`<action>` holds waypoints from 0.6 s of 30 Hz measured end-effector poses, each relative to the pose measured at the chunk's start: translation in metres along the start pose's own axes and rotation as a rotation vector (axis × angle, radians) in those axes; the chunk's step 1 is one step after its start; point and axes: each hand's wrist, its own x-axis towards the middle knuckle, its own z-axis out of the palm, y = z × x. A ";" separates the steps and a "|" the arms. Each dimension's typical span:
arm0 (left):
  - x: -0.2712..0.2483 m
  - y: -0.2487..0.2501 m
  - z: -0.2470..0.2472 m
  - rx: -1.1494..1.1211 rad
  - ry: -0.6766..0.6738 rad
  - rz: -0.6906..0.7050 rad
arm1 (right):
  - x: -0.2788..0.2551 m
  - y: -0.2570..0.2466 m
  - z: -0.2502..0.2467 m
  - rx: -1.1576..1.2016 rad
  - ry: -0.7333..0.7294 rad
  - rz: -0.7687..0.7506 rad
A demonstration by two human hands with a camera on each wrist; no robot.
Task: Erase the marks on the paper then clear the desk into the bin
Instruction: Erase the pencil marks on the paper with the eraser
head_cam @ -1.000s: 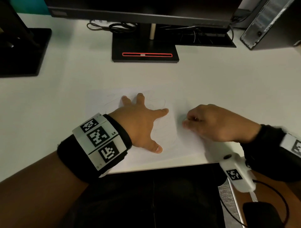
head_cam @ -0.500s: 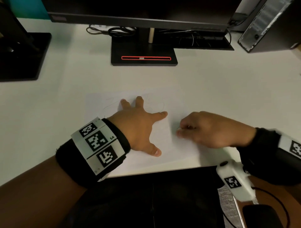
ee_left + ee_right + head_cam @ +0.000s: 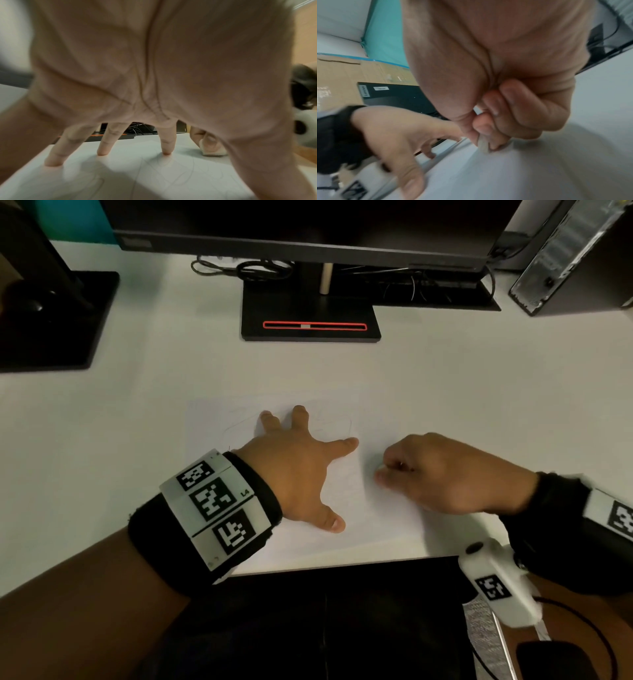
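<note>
A white sheet of paper (image 3: 346, 491) with faint pencil lines lies near the desk's front edge. My left hand (image 3: 301, 463) is spread flat on it, fingertips (image 3: 102, 150) pressing the sheet (image 3: 154, 175) down. Just to the right, my right hand (image 3: 445, 470) pinches a small whitish eraser (image 3: 483, 145) between thumb and fingers, its lower end on the paper (image 3: 505, 175). The eraser (image 3: 214, 152) also shows in the left wrist view, past the index finger. No bin is in view.
A monitor stand (image 3: 310, 320) with a red-outlined slot sits behind the paper, cables (image 3: 260, 270) behind it. A second black stand (image 3: 51, 320) is at far left, a computer case (image 3: 575, 258) at far right. The white desk edge (image 3: 342, 563) is close to my body.
My right hand with the eraser has slid a little left along the paper, nearer the left hand. The left hand has stayed pressed flat on the sheet.
</note>
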 end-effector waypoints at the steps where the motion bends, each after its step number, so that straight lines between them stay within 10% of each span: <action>1: 0.000 0.000 0.000 0.000 0.001 0.000 | -0.001 -0.002 0.002 -0.002 -0.030 -0.017; 18: 0.000 -0.002 0.001 -0.039 -0.003 0.008 | 0.008 -0.003 -0.006 -0.023 0.040 0.029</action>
